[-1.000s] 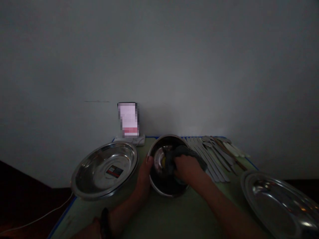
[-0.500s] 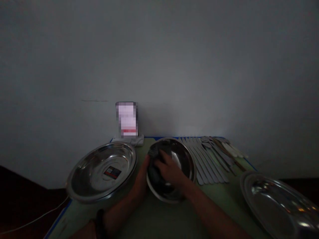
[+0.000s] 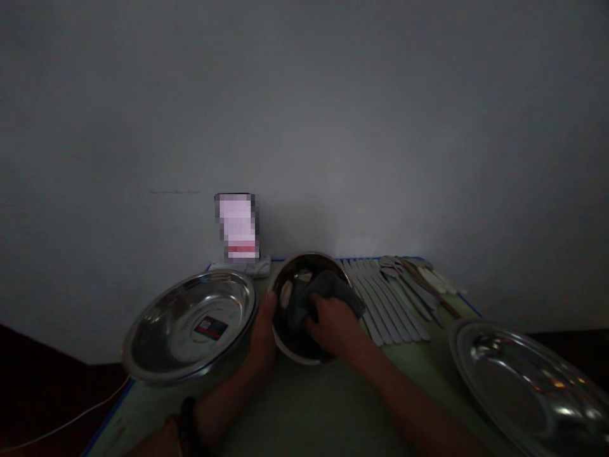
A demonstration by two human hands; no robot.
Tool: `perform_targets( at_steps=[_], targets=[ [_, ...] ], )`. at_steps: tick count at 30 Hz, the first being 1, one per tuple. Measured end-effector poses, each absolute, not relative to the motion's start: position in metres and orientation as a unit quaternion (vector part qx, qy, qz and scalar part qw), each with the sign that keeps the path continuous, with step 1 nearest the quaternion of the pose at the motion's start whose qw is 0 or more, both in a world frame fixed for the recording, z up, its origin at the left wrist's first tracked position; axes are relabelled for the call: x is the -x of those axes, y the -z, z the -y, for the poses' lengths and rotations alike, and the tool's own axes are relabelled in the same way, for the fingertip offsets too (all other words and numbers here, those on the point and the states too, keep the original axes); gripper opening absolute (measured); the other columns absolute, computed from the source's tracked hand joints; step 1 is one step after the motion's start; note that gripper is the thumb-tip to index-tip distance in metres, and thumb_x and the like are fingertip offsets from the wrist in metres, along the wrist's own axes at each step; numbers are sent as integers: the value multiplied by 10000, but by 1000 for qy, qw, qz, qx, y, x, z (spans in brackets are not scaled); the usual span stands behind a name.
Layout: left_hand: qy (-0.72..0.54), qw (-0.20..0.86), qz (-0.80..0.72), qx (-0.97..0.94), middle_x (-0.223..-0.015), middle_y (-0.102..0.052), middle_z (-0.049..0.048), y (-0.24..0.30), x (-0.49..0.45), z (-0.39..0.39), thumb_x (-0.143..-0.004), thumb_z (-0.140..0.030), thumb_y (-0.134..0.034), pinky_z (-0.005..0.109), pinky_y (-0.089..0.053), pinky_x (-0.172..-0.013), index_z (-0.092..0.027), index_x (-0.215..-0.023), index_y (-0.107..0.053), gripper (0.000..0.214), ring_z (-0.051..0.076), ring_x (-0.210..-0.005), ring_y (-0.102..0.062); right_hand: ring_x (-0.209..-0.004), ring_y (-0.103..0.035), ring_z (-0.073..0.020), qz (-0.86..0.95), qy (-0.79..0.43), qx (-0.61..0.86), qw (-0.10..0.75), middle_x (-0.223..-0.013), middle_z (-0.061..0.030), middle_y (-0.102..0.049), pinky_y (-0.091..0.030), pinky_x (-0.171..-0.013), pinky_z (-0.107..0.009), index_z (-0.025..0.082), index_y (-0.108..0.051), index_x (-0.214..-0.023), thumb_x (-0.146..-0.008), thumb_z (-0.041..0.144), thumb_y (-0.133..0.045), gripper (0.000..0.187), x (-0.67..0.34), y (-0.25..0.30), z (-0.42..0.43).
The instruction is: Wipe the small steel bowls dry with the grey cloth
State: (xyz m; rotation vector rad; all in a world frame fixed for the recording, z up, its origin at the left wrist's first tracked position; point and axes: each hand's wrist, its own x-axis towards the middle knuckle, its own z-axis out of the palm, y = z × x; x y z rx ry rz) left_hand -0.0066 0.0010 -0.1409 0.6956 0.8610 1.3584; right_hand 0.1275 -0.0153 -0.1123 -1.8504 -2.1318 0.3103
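Observation:
A round shiny metal bowl [image 3: 297, 357] stands tilted at the middle of the table. My left hand [image 3: 263, 329] grips its left rim, thumb along the edge; the other fingers are hidden behind the bowl. Inside the bowl my right hand [image 3: 337, 325] is closed on a dark grey cloth [image 3: 332, 285], pressed against the inner wall. Part of the cloth hangs over the right rim, close to a row of metal cutlery [image 3: 390, 314].
Left of the bowl lie stacked metal basins [image 3: 152, 346] with a dark label. An oval metal tray [image 3: 507, 384] is at the right. Spoons and white-handled utensils [image 3: 438, 279] lie beyond the cutlery row. A lit phone [image 3: 238, 225] leans on the wall [image 3: 380, 127].
My right hand has swept the cloth from the bowl's left side to its right side. The bowl has shifted slightly left and tilted, with my left hand still on its rim.

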Motion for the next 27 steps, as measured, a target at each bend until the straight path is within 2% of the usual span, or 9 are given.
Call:
perform_targets(
  at_steps=[5, 8, 11, 13, 16, 19, 23, 27],
  targets=[
    [-574, 679, -369, -269, -1021, -745, 72, 144, 8, -4, -748, -513, -619, 428, -311, -1108, -189, -942, -718, 390, 288, -1259, -499, -1159, -461, -299, 702, -17, 661, 264, -1276, -193, -485, -397, -954, -444, 125, -532, -1176, -828, 136, -455, 357, -115, 120, 7],
    [-564, 685, -381, -260, -1024, -745, 65, 145, 8, -4, -768, -491, -610, 397, -287, -1123, -198, -922, -723, 349, 263, -1284, -475, -1165, -436, -292, 694, -81, 643, 315, -1273, -189, -471, -395, -964, -462, 110, -485, -1230, -844, 136, -441, 390, -105, 121, 8],
    [-568, 679, -389, -256, -1012, -744, 72, 143, 8, -5, -784, -471, -593, 382, -299, -1118, -183, -903, -724, 338, 258, -1261, -500, -1143, -451, -244, 741, -155, 560, 336, -1213, -135, -507, -392, -990, -418, 138, -509, -1176, -790, 117, -504, 386, -100, 121, 11],
    [-570, 670, -396, -262, -995, -745, 78, 140, 8, -6, -777, -472, -596, 404, -333, -1098, -177, -880, -722, 337, 273, -1232, -526, -1139, -457, -217, 784, -157, 511, 317, -1207, -109, -515, -386, -997, -394, 158, -520, -1156, -767, 86, -508, 396, -103, 119, 11],
    [-583, 632, -416, -296, -1005, -741, 71, 140, 8, -5, -728, -462, -638, 429, -352, -1083, -175, -880, -720, 335, 300, -1219, -532, -1172, -434, -248, 830, -76, 493, 250, -1253, -105, -510, -376, -981, -436, 202, -533, -1196, -825, 141, -505, 377, -120, 117, 7],
    [-594, 589, -410, -362, -1098, -715, 61, 143, 10, -1, -702, -410, -671, 433, -370, -1063, -184, -1001, -703, 377, 317, -1207, -534, -1214, -410, -269, 822, 18, 531, 206, -1302, -106, -502, -355, -993, -446, 239, -529, -1249, -872, 152, -465, 393, -140, 115, 0],
    [-610, 547, -406, -404, -1176, -682, 51, 142, 12, 6, -704, -332, -678, 412, -369, -1055, -217, -1161, -641, 473, 300, -1218, -525, -1221, -426, -293, 790, 71, 589, 155, -1332, -145, -495, -367, -984, -448, 183, -531, -1261, -867, 77, -390, 432, -151, 112, 1],
    [-608, 528, -421, -417, -1198, -671, 51, 135, 11, 10, -691, -327, -683, 399, -365, -1060, -206, -1082, -675, 409, 310, -1228, -514, -1143, -496, -352, 759, 22, 645, 89, -1237, -215, -545, -418, -913, -499, 102, -565, -1197, -851, 89, -384, 391, -138, 108, 19]
  ],
)
